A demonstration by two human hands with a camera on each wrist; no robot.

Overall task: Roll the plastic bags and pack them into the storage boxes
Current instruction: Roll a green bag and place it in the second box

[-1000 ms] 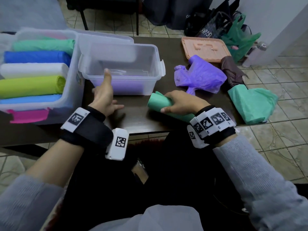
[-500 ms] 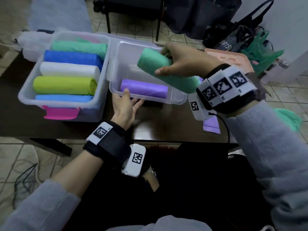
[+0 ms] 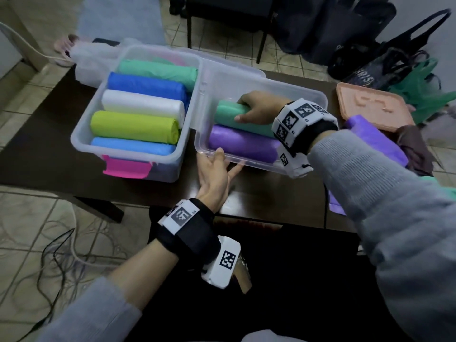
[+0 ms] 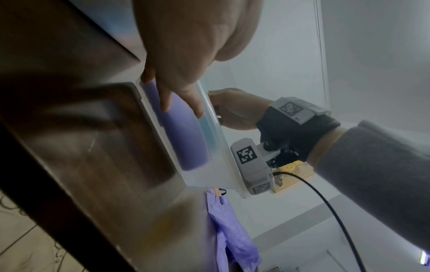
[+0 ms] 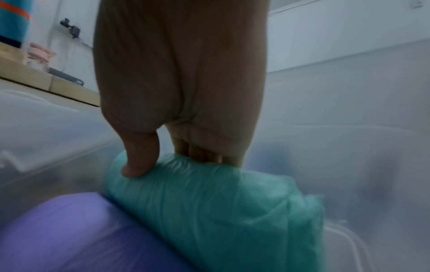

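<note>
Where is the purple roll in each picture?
Head: purple roll lies along the near side of the right clear box.
Left wrist: purple roll seen through the box wall, under the left hand.
Right wrist: purple roll at bottom left.
Shared landmark: the green roll beside it.
</note>
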